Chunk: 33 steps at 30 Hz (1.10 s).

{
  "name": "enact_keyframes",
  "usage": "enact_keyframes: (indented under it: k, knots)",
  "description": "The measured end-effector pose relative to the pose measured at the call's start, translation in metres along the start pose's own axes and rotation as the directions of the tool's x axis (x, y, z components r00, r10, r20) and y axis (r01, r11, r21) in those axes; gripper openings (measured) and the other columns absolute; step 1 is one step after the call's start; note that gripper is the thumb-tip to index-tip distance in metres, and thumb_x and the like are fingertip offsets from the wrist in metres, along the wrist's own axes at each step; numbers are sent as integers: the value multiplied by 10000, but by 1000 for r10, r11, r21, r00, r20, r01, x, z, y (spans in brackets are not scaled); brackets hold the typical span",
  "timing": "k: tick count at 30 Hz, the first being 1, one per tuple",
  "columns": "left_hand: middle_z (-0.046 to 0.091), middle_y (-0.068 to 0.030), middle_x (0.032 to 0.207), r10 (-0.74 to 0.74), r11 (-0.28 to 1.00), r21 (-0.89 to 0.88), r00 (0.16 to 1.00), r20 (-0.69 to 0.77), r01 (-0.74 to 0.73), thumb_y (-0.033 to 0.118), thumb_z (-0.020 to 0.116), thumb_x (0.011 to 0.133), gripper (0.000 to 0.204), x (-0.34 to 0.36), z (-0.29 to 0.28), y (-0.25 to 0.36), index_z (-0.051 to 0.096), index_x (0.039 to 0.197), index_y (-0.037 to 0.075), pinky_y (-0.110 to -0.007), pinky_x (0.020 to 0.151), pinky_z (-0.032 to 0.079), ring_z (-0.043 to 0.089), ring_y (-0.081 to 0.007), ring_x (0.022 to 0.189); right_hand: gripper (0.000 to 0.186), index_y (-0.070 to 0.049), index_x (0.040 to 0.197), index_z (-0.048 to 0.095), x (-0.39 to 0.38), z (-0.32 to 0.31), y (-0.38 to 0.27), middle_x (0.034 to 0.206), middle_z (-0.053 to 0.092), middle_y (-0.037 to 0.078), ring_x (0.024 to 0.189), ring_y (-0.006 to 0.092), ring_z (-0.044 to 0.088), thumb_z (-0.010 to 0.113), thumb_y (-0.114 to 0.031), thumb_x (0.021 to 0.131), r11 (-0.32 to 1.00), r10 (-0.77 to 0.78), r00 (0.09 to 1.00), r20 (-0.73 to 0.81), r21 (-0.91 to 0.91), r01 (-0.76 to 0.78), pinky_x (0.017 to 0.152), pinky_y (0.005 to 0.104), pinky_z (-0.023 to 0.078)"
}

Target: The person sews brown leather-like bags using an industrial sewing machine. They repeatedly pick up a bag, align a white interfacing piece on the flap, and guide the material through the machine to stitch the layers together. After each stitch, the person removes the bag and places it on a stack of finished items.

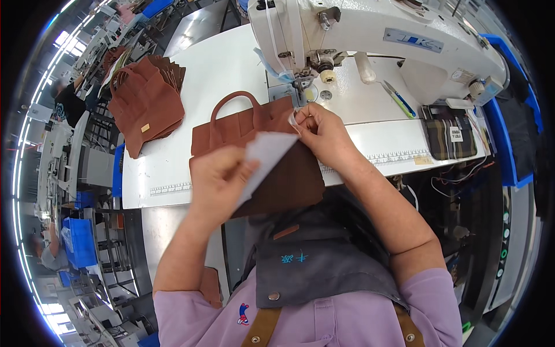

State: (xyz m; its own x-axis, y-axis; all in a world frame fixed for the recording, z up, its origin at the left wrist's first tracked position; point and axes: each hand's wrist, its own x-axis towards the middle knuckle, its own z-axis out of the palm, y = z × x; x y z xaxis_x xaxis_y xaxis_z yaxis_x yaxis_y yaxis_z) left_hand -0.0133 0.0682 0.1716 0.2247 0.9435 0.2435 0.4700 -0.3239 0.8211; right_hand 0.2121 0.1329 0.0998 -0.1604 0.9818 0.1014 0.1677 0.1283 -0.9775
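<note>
A brown leather bag panel [226,130] with a curved handle [217,107] lies at the front edge of the table, its upper right corner close to the sewing machine's presser foot [300,87]. A darker brown lower part [289,179] hangs toward me over the edge. Slanting across it is a white paper-like sheet [269,155], gripped at its lower left by my left hand [222,176], which is somewhat blurred. My right hand [324,134] pinches a thin whitish strip at the panel's upper right edge. Whether strip and sheet are one piece is unclear.
The white sewing machine [370,23] stands over the table's far right. A stack of brown leather pieces [147,104] lies at left. At right are thread snips [399,99], a plaid pouch [450,132] and a blue bin [509,133]. A ruler strip [381,157] runs along the front edge.
</note>
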Motion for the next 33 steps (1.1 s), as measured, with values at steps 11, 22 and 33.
enact_keyframes:
  k: [11,22,33]
  knots:
    - [655,-129,1137,106,627,763,988,116,-157,155,686,880,217,79,-27,-84,622,1042,27,-400,816,477,626,-282,965,211,28,991,625,-3,2,-10,688,627,59,623,122,552,718,-145,914,991,3,1000,23,-133,0,616,301,472]
    - [654,-56,1269,330,709,388,764,554,-588,437,691,913,321,108,5,-20,682,1015,133,-543,1221,151,485,-263,1383,185,14,1008,658,-16,5,-17,741,652,87,661,133,575,683,-165,969,968,-229,971,73,-85,235,638,298,486]
    - [540,-62,752,282,780,275,707,648,-563,353,746,871,345,94,-17,6,608,780,50,-426,883,421,565,-242,762,142,-14,987,701,-22,-2,-23,902,717,96,801,200,669,717,-143,931,942,-333,926,177,26,334,754,310,529]
